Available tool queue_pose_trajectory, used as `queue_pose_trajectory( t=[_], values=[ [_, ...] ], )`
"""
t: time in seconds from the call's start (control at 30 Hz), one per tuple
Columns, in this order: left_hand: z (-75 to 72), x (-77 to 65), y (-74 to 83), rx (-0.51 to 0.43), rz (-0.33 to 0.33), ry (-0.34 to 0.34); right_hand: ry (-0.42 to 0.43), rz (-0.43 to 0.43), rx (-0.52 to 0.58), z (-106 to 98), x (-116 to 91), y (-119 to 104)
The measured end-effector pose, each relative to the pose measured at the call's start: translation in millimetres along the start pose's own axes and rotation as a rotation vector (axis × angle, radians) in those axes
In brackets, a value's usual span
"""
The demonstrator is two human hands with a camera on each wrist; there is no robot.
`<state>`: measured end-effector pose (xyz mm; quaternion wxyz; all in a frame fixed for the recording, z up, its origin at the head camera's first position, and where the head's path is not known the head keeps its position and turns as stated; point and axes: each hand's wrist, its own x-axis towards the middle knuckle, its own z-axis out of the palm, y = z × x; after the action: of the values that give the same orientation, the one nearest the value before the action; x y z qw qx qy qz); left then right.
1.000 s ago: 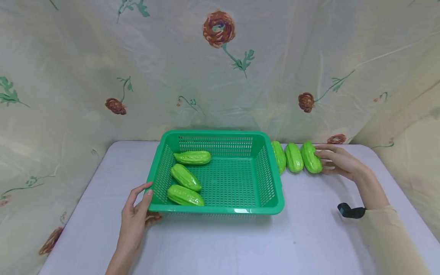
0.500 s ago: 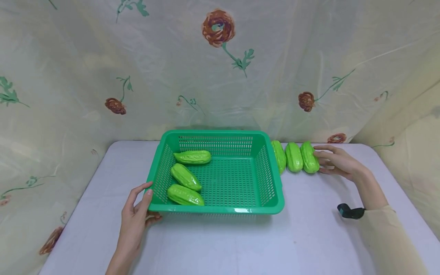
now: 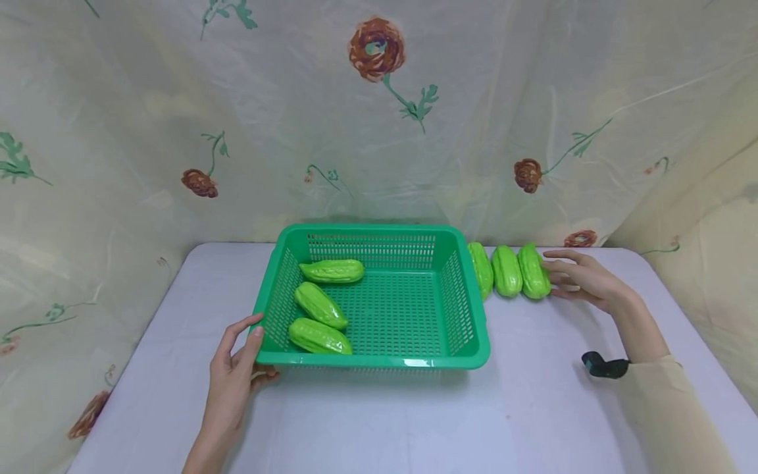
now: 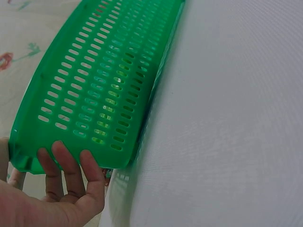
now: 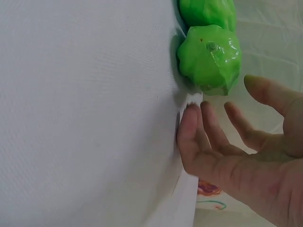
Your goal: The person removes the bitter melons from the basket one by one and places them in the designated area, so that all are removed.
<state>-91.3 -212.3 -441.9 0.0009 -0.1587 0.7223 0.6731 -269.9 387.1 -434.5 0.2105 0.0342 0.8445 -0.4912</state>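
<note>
In the head view, a green plastic basket stands on the table with three glossy, ribbed green gourds inside along its left side; the middle one lies slanted. My left hand grips the front left corner, and the left wrist view shows its fingers against the outer wall. To the right of the basket three more gourds lie side by side, the leftmost partly hidden by the rim. Beside the rightmost gourd is my right hand, fingers loosely bent; a gap shows between them in the right wrist view.
A white cloth covers the table. Floral sheeting hangs behind and at both sides, close to the table's back edge. A small black device sits at the right wrist by the sleeve.
The rightmost gourd has shifted slightly left, up against its neighbour, and my right hand moved a little left with it. My left hand and the basket stay where they were.
</note>
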Motion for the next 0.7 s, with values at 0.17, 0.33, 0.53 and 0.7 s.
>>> queue_pose_trajectory(
  t=[0.17,0.33,0.53,0.7],
  values=[
    [-0.3,1.3,-0.8,0.007,-0.009,0.000,0.082,-0.041,-0.084,3,-3,-8],
    [-0.7,1.2,-1.1,0.005,-0.013,0.000,0.138,-0.090,-0.205,11,-8,-26],
    [0.4,1.1,0.0,-0.002,-0.009,0.001,0.172,-0.177,-0.261,24,-14,-52],
    [0.3,1.3,-0.2,0.001,-0.011,0.000,0.150,-0.219,-0.258,37,-23,-76]
  ],
)
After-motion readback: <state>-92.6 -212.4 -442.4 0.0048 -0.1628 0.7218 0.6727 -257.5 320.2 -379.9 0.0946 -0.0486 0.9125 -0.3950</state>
